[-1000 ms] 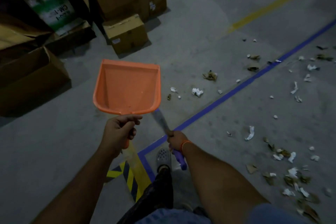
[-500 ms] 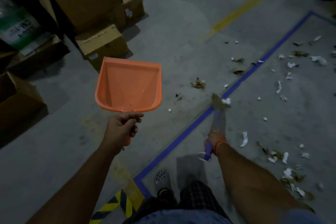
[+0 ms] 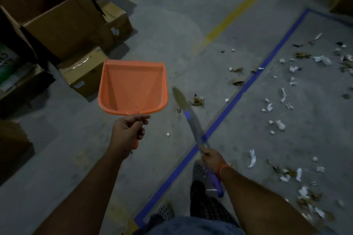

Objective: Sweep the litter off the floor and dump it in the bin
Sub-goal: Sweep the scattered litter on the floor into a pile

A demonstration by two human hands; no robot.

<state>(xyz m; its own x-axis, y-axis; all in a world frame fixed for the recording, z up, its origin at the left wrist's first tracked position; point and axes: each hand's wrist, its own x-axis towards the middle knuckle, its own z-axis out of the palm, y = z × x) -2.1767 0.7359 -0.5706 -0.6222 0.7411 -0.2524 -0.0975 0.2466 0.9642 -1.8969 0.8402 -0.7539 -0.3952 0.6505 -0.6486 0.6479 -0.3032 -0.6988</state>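
My left hand [image 3: 128, 134] grips the handle of an orange dustpan [image 3: 133, 87], held above the floor with its mouth pointing away from me. My right hand [image 3: 213, 158] holds a small hand brush [image 3: 193, 124] with a purple handle; its bristle head [image 3: 179, 99] points forward and left, blurred by motion. White paper scraps and brown bits of litter [image 3: 282, 99] lie scattered over the grey floor to the right of a blue tape line [image 3: 229, 105]. A brown crumpled piece [image 3: 197, 100] lies just past the brush tip. No bin is in view.
Open cardboard boxes [image 3: 57, 23] stand stacked at the left, with a smaller box [image 3: 84, 74] in front of them. A yellow floor line [image 3: 235, 13] runs up to the right. My feet in grey clogs [image 3: 199, 170] stand on the blue tape line.
The view has shifted forward and right. My right hand has swung the brush from the right of the blue line back over to its left, near the dustpan. The dustpan has stayed steady.
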